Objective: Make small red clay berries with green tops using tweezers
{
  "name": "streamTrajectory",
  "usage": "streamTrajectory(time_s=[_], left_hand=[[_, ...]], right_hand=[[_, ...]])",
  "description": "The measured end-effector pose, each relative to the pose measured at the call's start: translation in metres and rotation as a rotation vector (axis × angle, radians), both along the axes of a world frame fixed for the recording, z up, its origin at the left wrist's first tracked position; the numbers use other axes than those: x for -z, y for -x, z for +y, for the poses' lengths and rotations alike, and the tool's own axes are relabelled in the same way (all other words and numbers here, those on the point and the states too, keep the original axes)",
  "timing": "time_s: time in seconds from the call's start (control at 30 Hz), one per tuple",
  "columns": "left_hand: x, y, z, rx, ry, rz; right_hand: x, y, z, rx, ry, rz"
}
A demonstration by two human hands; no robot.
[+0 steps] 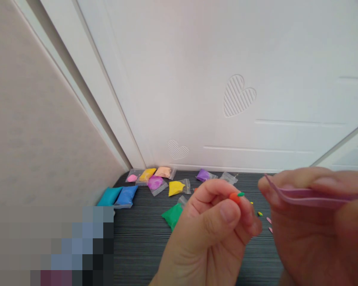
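My left hand (214,226) is raised in front of me, thumb and fingers pinched on a tiny orange clay piece (234,197) with a green tip (241,194). My right hand (313,222) is close on the right, fingers closed round a thin pink modelling tool (304,195). The tool's point reaches left toward the clay piece but stays a little apart from it.
Several small bags of coloured clay lie on the dark striped floor (143,246): blue (126,196), teal (109,196), green (173,215), yellow (176,187), magenta (155,182), purple (203,175). Small clay bits (259,213) lie near my hands. A white door (238,95) with heart cut-outs stands behind.
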State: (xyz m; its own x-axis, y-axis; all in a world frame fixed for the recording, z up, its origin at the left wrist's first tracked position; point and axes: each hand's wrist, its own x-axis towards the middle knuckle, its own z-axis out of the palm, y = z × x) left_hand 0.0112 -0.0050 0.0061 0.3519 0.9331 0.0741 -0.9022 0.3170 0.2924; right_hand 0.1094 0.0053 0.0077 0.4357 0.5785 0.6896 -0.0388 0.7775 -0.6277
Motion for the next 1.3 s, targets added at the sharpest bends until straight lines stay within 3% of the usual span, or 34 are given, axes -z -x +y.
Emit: streamTrajectory(time_s=[0.27,0.57,0.73,0.9,1.1,1.3], left_hand=[[0.002,-0.002,0.000,0.030,-0.001,-0.066],[0.001,-0.001,0.000,0.018,-0.037,-0.050],[0.001,0.003,0.003,0.082,-0.050,-0.013],[0.001,0.003,0.003,0.073,-0.043,0.045],[0.001,0.001,0.001,0.064,-0.048,0.136],[0.000,0.000,0.002,0.018,-0.063,0.143]], right_hand=[[0.003,-0.014,0.006,-0.036,-0.066,-0.130],[0.000,-0.013,0.001,-0.073,0.007,-0.072],[0.000,-0.008,-0.001,-0.068,0.015,-0.012],[-0.004,-0.007,-0.004,-0.227,-0.042,-0.101],[0.001,0.005,-0.008,-0.100,-0.070,-0.064],[-0.001,0.001,-0.009,-0.114,-0.056,-0.126]])
